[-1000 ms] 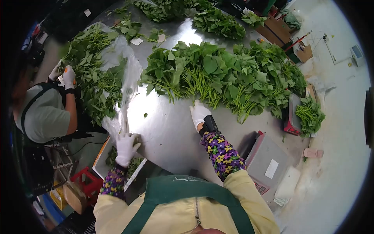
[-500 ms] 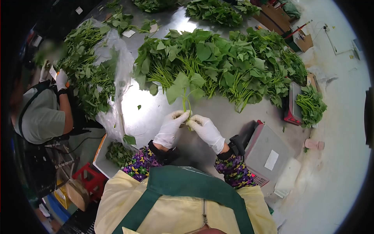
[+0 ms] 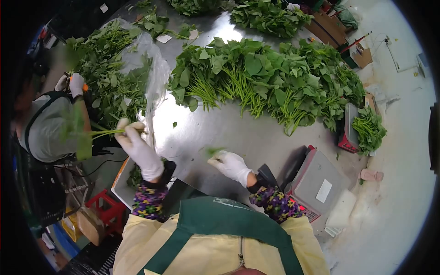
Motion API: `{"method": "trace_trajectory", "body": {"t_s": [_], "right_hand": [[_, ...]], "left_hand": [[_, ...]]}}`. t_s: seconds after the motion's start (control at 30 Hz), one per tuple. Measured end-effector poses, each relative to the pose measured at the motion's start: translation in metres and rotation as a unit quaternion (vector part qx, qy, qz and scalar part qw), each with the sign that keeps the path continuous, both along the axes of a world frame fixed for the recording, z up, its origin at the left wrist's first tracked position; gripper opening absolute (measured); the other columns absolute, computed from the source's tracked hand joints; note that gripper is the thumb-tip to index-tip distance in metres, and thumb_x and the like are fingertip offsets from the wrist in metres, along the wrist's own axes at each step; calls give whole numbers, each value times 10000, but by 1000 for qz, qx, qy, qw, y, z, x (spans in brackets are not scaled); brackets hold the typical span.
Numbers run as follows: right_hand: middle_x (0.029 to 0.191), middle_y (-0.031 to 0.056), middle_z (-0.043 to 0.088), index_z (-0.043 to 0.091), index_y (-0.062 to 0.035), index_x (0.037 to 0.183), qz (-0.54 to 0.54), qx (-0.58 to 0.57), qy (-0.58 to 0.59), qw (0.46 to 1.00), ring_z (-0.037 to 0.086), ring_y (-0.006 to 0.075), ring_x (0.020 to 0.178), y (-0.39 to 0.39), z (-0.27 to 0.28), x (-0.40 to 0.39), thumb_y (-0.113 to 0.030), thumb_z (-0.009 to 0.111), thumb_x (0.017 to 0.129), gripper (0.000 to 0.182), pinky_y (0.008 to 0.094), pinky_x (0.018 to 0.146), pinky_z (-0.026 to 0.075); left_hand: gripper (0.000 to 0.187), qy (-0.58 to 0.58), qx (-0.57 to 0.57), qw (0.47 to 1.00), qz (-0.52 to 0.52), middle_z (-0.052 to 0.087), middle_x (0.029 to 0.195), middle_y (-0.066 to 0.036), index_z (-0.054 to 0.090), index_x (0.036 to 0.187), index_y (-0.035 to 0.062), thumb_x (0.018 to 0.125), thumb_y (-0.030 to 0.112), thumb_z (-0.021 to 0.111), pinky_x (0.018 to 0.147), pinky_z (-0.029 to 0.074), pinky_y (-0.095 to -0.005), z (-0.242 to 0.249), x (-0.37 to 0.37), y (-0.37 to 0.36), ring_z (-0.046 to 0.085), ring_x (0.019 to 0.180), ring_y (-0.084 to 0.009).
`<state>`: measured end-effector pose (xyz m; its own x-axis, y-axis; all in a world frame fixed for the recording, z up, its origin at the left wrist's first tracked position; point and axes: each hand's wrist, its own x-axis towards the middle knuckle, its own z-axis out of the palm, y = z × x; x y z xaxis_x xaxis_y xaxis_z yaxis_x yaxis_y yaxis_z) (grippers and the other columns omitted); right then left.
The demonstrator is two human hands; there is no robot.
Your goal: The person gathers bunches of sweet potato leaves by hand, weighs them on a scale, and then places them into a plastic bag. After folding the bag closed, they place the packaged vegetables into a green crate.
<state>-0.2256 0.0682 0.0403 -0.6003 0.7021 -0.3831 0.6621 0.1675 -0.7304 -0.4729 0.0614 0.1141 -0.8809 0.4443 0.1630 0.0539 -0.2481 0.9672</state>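
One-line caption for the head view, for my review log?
Gloved left hand lifts leafy stems beside a metal table; right hand pinches a green scrap.

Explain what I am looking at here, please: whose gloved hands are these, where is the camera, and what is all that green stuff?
The camera sits on a worker's head, looking down through a wide lens. The two white-gloved hands at the bottom are that worker's own. The left hand holds a few long green leafy stems out to the side. The right hand pinches a small green scrap, too blurred to name. On the shiny metal table lies a big heap of leafy green vegetables and a clear plastic bag. A grey weighing scale stands at the right. Another person works at the left.
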Motion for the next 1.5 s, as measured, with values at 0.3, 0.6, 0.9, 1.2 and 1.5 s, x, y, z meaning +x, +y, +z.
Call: {"method": "trace_trajectory", "body": {"t_s": [0.3, 0.6, 0.9, 1.2, 1.5], "right_hand": [[1186, 140, 553, 479, -71, 1318, -153, 273, -118, 942, 624, 339, 922, 142, -59, -77, -315, 704, 785, 628, 441, 787, 519], [965, 182, 664, 549, -96, 1133, -171, 210, -119, 955, 652, 384, 833, 164, -93, -92, -331, 654, 803, 418, 486, 704, 514], [1081, 102, 639, 619, -130, 1119, -103, 207, -45, 972, 652, 329, 885, 145, -11, -66, -325, 611, 856, 327, 417, 767, 526], [822, 127, 676, 671, -126, 984, -138, 259, -219, 930, 659, 332, 745, 168, -65, -46, -283, 634, 823, 228, 446, 649, 516], [726, 33, 650, 626, 32, 1059, -290, -186, 222, 912, 544, 77, 574, 162, -76, -54, -134, 582, 930, 215, 230, 520, 427]], "left_hand": [[239, -375, -128, 900, -183, 597, 845, -33, 499, 1176, 92, 979, 212, 560, 658, 484, -281, -124, 64, 41, 562, 705, -127], [196, -377, -55, 910, -160, 623, 928, -49, 558, 1096, 47, 919, 118, 606, 679, 487, -248, -220, 81, 141, 600, 791, -150], [126, -468, -150, 821, -291, 649, 743, -41, 648, 909, 42, 882, 157, 693, 516, 484, -261, -186, 39, 150, 615, 609, -139], [136, -410, -164, 861, -252, 626, 740, -15, 645, 931, 69, 870, 177, 704, 503, 449, -247, -202, 31, 143, 572, 581, -112], [384, -364, -212, 867, -266, 674, 1061, -106, 629, 1133, -24, 801, 134, 742, 773, 505, -330, -229, 55, 180, 625, 891, -211]]}}
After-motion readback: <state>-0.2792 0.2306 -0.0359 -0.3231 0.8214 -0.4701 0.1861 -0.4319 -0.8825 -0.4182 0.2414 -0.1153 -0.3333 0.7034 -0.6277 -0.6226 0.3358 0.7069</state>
